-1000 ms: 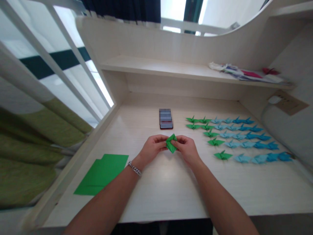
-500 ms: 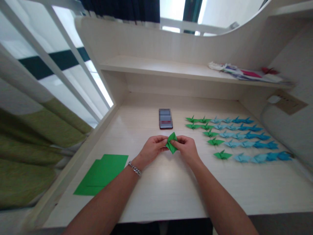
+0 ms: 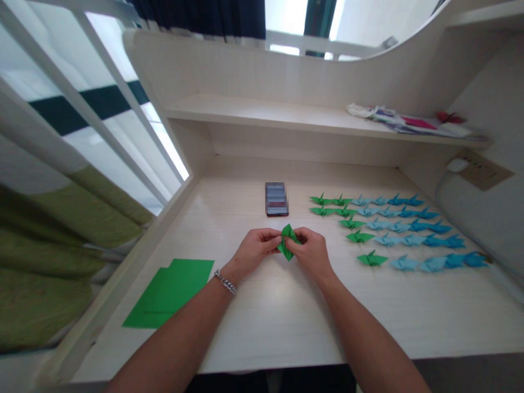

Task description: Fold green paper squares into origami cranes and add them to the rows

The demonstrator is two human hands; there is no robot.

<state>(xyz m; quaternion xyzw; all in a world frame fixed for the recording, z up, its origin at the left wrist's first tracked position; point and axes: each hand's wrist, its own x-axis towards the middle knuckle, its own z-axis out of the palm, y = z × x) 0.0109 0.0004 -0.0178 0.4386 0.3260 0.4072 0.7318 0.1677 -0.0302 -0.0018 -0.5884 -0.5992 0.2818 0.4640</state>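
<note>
Both hands pinch a small folded green paper piece (image 3: 287, 244) just above the pale wooden desk (image 3: 278, 305). My left hand (image 3: 256, 250), with a metal bracelet on its wrist, grips the piece's left side. On the right side, the closed fingers of my right hand (image 3: 311, 250) curl over the top of the piece. A dark phone (image 3: 275, 199) lies flat just beyond the hands. Rows of finished paper cranes (image 3: 393, 229), green ones toward the left and blue ones toward the right, sit on the desk to the right of the hands.
A stack of flat green paper sheets (image 3: 172, 292) lies at the desk's near left. A shelf above the desk holds coloured papers (image 3: 409, 123) at its right end. A window with white bars and a green curtain (image 3: 49, 262) fills the left side.
My right fingers have closed further over the top of the green piece, which now sits slightly lower and more covered. The view has shifted a little.
</note>
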